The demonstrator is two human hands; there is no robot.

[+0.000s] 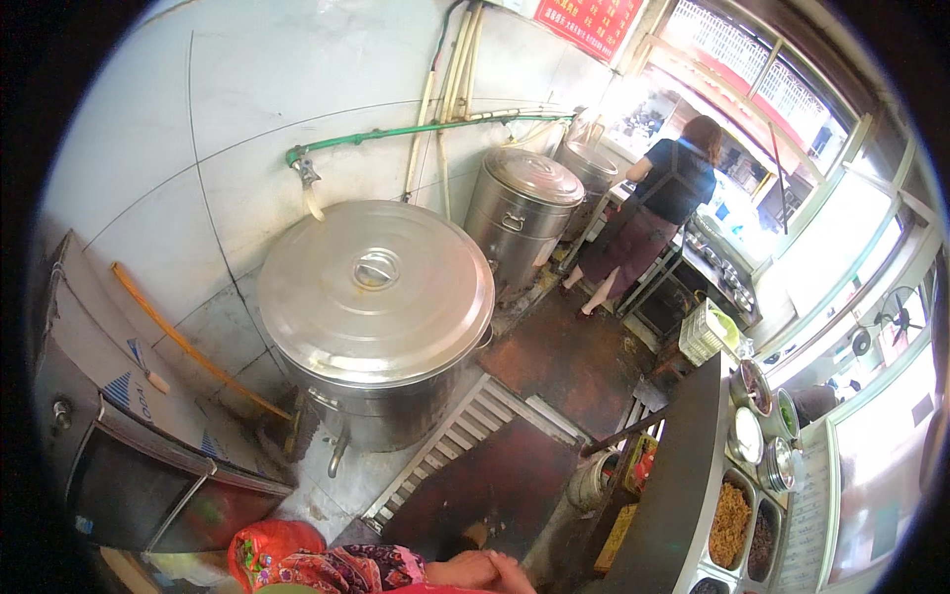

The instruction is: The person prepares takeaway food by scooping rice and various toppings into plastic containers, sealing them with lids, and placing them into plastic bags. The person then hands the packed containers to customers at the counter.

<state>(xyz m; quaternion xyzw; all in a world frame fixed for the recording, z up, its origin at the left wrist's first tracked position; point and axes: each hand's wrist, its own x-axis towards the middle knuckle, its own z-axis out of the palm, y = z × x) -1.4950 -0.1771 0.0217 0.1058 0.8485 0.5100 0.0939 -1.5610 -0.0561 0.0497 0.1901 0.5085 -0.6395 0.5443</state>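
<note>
My left hand (464, 570), at the end of a patterned sleeve (356, 568), lies at the bottom of the view against my right hand (512, 575). The two hands touch, fingers partly hidden, and no object shows in them. Below and left of them sits a red bag (278, 536). Ahead stands a large steel pot (401, 423) with its domed lid (326, 297) on and a spout (338, 454) low on its side. A dark floor mat (475, 486) lies just beyond my hands.
A steel counter (660, 490) with food pans (731, 523) and bowls (745, 435) runs along the right. A cabinet (133, 475) and an orange-handled broom (197, 338) stand left. Slatted grating (438, 445) crosses the floor. Another person (668, 185) stands far off beside more lidded pots (519, 230).
</note>
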